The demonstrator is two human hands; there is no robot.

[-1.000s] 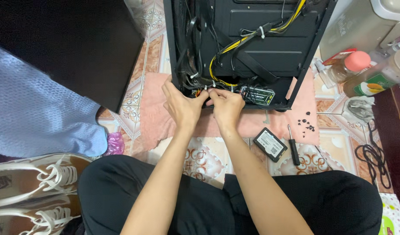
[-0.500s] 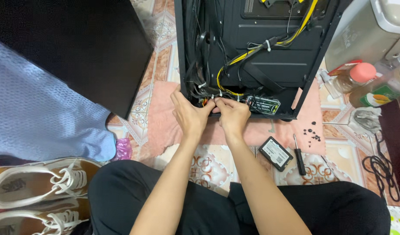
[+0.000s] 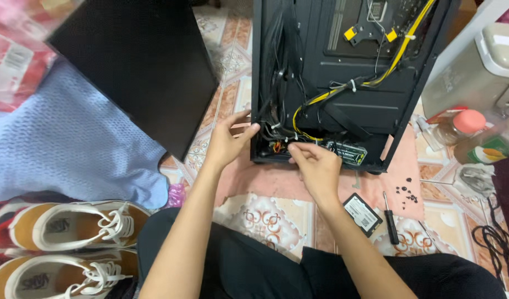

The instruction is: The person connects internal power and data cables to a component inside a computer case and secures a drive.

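**Hands at the cable bundle in the bottom of an open computer case**

The black computer case (image 3: pixel 348 83) lies open on the tiled floor (image 3: pixel 265 216), filling the upper middle of the frame; a black side panel (image 3: pixel 138 72) leans at upper left over a blue knit cloth (image 3: pixel 72 149); two white and tan shoes (image 3: pixel 77 221) sit at lower left. Yellow and black cables (image 3: pixel 315 102) run down the case to its lower edge. The left hand (image 3: pixel 227 144) rests on the case's lower left corner, fingers loosely spread, thumb on the rim; the right hand (image 3: pixel 315 166) is at centre, fingertips pressed together and pinching at the small wires (image 3: pixel 282 145) there, though what exactly they grip cannot be told. A small black drive (image 3: pixel 362 213), a screwdriver (image 3: pixel 391 218) and loose screws (image 3: pixel 406 191) lie at lower right.

A risk, as I judge it: a hard tug could loosen a connector or snag a wire on the metal edge; a shifting knee could scatter the screws.
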